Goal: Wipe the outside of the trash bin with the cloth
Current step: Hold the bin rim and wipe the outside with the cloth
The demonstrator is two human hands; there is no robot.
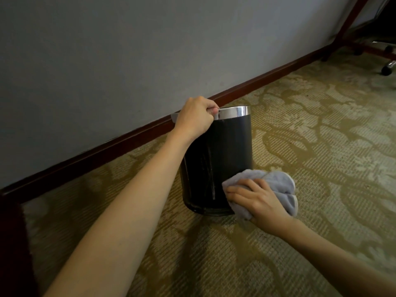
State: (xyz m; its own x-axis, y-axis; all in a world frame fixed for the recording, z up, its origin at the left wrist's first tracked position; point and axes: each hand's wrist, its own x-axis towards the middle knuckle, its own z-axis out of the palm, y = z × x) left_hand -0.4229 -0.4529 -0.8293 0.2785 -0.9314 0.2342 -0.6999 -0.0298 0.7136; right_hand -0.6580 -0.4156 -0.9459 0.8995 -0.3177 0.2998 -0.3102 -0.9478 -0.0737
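Observation:
A black round trash bin [227,151] with a shiny metal rim stands on the carpet close to the wall. My left hand [195,118] grips the rim at its left side, fingers curled over the edge. My right hand [257,202] holds a bunched grey cloth [276,185] and presses it against the bin's lower right side, near the base. Streaks show on the bin's front.
A grey wall [128,61] with a dark wooden skirting board [120,144] runs right behind the bin. Patterned olive carpet [321,125] spreads to the right and front. Chair castors [387,68] and dark wooden furniture legs [351,22] stand at the far right; dark wood [12,243] fills the left edge.

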